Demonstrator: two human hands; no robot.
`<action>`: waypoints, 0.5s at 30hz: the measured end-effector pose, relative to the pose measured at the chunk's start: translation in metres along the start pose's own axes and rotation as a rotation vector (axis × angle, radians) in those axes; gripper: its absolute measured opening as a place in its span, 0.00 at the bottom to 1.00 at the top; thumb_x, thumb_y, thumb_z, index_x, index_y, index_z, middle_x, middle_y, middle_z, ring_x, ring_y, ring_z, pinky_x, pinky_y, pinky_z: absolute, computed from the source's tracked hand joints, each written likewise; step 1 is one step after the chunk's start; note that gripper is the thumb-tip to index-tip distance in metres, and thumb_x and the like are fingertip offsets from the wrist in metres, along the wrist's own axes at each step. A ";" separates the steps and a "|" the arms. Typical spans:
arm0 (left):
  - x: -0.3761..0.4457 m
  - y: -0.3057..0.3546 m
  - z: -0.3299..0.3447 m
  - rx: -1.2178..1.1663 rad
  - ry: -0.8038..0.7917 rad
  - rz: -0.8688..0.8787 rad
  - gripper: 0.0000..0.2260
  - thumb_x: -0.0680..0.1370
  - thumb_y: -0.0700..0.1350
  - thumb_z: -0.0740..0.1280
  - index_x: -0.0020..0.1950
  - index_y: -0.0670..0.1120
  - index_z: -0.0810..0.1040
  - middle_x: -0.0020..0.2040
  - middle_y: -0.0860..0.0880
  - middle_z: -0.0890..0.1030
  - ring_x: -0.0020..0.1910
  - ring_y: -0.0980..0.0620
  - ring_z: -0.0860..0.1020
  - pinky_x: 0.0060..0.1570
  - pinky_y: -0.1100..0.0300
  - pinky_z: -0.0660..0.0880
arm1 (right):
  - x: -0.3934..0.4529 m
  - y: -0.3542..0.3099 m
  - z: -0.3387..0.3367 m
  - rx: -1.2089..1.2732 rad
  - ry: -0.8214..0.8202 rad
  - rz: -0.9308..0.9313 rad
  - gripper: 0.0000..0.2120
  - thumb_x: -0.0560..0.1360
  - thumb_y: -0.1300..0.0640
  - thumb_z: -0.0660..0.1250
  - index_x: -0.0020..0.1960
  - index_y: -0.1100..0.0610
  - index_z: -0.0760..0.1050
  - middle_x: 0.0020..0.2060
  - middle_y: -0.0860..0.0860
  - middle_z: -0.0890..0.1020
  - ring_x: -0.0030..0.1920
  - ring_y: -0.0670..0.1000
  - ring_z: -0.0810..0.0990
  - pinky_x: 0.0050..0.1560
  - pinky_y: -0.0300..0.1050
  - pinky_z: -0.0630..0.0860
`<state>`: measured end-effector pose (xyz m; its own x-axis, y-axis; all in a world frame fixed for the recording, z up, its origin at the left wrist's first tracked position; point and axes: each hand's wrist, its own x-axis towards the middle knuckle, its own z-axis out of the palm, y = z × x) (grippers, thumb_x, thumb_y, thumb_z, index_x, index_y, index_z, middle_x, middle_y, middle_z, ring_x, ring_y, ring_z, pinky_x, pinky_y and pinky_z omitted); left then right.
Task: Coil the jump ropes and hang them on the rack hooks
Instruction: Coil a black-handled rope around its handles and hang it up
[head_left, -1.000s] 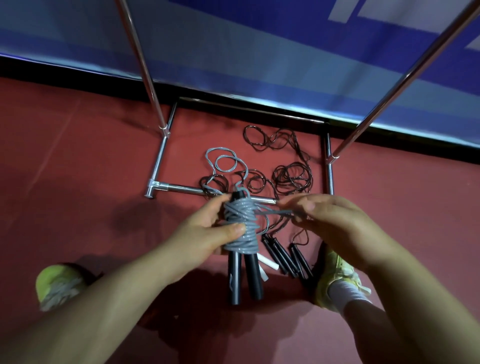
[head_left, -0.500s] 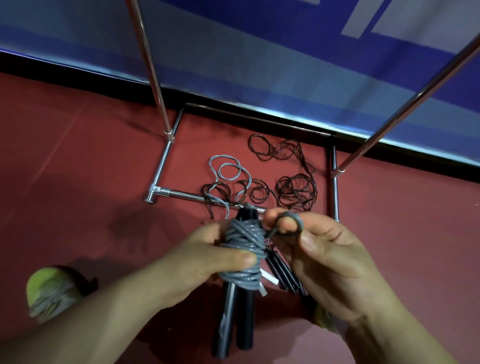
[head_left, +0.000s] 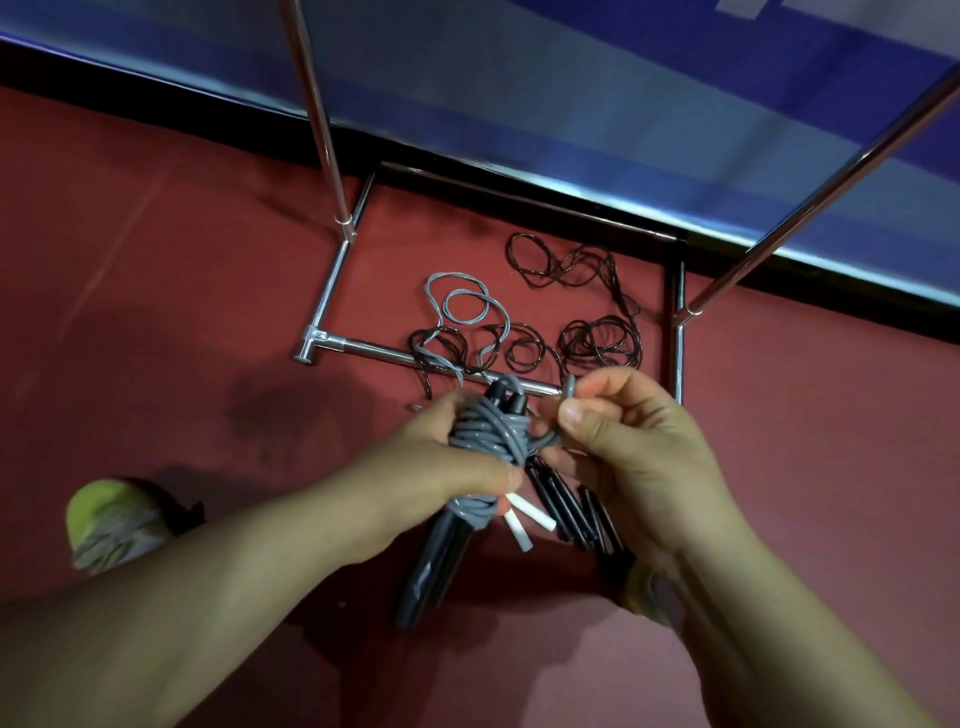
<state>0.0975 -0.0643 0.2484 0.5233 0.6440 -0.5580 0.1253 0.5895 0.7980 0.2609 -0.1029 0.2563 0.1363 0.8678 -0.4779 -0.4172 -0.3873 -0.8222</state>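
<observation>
The grey jump rope (head_left: 488, 431) sits wound round its black handles (head_left: 434, 566) — the left hand (head_left: 441, 467) grips that bundle. The right hand (head_left: 623, 447) pinches the last loop — if it slips, the wraps could spring loose.

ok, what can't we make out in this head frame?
- Rack hooks: out of frame; the rack uprights run past the top edge.
- Grey rope's wraps under the left hand: covered by its fingers.
- Right shoe: mostly behind the right hand and forearm.
- Black rope handles on the floor: count unclear, partly hidden.
</observation>
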 end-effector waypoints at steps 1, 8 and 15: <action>0.003 0.001 0.001 -0.016 0.018 -0.010 0.23 0.58 0.41 0.69 0.53 0.47 0.75 0.42 0.45 0.81 0.37 0.50 0.79 0.44 0.53 0.77 | 0.000 -0.001 0.001 -0.009 -0.008 -0.001 0.10 0.62 0.63 0.68 0.42 0.58 0.73 0.28 0.52 0.81 0.30 0.49 0.82 0.33 0.39 0.79; 0.041 0.002 -0.008 0.223 0.186 -0.223 0.13 0.78 0.53 0.64 0.39 0.47 0.74 0.36 0.52 0.79 0.38 0.52 0.80 0.32 0.68 0.74 | 0.002 0.003 -0.003 -0.206 0.036 -0.057 0.12 0.62 0.56 0.73 0.45 0.57 0.79 0.36 0.53 0.83 0.39 0.49 0.81 0.51 0.46 0.76; 0.032 0.003 -0.015 0.125 0.270 -0.123 0.19 0.84 0.39 0.48 0.74 0.35 0.56 0.75 0.38 0.60 0.71 0.43 0.63 0.58 0.64 0.63 | 0.002 0.008 0.007 -0.197 -0.105 -0.062 0.08 0.63 0.48 0.77 0.38 0.50 0.82 0.34 0.49 0.82 0.38 0.48 0.77 0.44 0.43 0.75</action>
<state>0.1014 -0.0349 0.2294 0.2574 0.6878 -0.6787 0.2845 0.6173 0.7335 0.2512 -0.1018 0.2506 0.0580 0.9155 -0.3980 -0.2257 -0.3763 -0.8986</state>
